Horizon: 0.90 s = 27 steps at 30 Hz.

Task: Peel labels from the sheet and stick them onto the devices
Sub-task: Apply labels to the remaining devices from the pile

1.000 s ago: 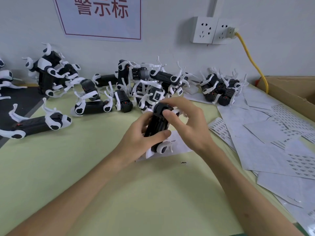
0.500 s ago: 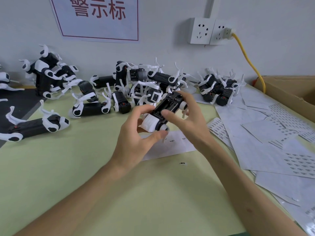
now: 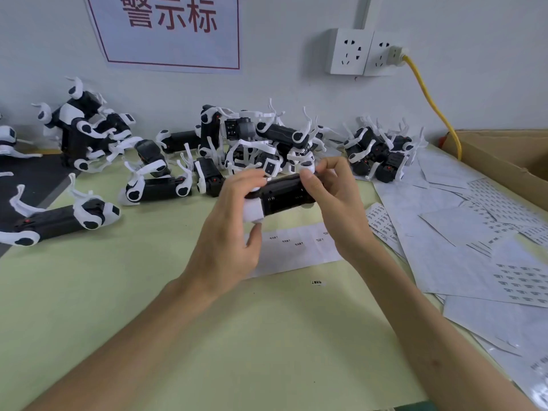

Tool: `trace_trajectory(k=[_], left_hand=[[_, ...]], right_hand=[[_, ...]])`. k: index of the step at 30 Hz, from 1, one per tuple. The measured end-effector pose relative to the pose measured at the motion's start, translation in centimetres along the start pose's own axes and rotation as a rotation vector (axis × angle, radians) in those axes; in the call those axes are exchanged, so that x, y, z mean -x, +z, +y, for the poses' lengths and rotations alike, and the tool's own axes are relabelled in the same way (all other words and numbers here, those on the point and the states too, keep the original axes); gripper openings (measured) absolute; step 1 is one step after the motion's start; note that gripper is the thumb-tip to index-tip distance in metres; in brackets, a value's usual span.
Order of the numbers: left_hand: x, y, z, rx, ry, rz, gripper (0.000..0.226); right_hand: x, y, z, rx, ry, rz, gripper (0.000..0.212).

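Black-and-white devices [image 3: 154, 188]; pale green table [image 3: 118, 292]; yellow cable [image 3: 430, 102]; white label sheets [image 3: 444, 262]; brown box [image 3: 504, 161].

held device [image 3: 284, 195]: my left hand [image 3: 228, 232] wraps its white end and my right hand [image 3: 335, 209] covers the other end; I see only the black middle.
label on it: I cannot tell whether one sits there.
label sheet [image 3: 296, 244]: its left part lies behind my left hand; the print is too small to read.
stray label [image 3: 316, 282]: text too small to read.
wall sign [image 3: 172, 31]: cut by the top edge.
cardboard box [image 3: 510, 161]: cut by the right edge; inside hidden.
loose sheets [image 3: 474, 262]: run off right and bottom.
far-left device [image 3: 7, 137]: cut by the left edge.
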<state>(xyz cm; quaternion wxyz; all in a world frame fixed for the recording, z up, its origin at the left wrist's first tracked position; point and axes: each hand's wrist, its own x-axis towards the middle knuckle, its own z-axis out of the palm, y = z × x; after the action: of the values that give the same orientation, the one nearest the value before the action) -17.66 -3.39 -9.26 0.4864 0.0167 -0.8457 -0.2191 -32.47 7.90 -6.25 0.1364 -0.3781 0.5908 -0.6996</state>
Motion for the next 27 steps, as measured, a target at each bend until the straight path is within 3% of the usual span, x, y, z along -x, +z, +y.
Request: trace_trajectory(k=[5, 12, 15, 18, 22, 24, 27], left_hand=[[-0.6, -0.7, -0.1, 0.262, -0.197, 0.074, 0.057], [-1.6, -1.4, -0.6, 0.646, -0.623, 0.275, 0.047], [-1.6, -1.5, -1.2, 0.896, -0.830, 0.157, 0.036], [-1.2, -1.3, -1.3, 1.053, -0.900, 0.000, 0.037], [-1.1, -1.1, -1.2, 1.028, -0.900, -0.010, 0.043], [-1.4, -1.2, -1.0, 0.907, -0.889, 0.048, 0.040], [-1.8, -1.6, -0.7, 0.772, -0.880, 0.089, 0.049]], right_hand=[[0.0, -0.3, 0.0, 0.047, 0.031, 0.019, 0.017], [0.9, 0.3, 0.3, 0.480, -0.152, -0.096, 0.060], [1.0, 0.5, 0.2, 0.622, -0.305, 0.001, 0.071], [1.1, 0.7, -0.1, 0.591, -0.428, -0.050, 0.066], [1.4, 0.7, 0.1, 0.623, -0.504, -0.110, 0.052], [1.2, 0.4, 0.2, 0.695, -0.431, -0.098, 0.048], [0.7, 0.1, 0.2, 0.490, -0.066, -0.120, 0.033]])
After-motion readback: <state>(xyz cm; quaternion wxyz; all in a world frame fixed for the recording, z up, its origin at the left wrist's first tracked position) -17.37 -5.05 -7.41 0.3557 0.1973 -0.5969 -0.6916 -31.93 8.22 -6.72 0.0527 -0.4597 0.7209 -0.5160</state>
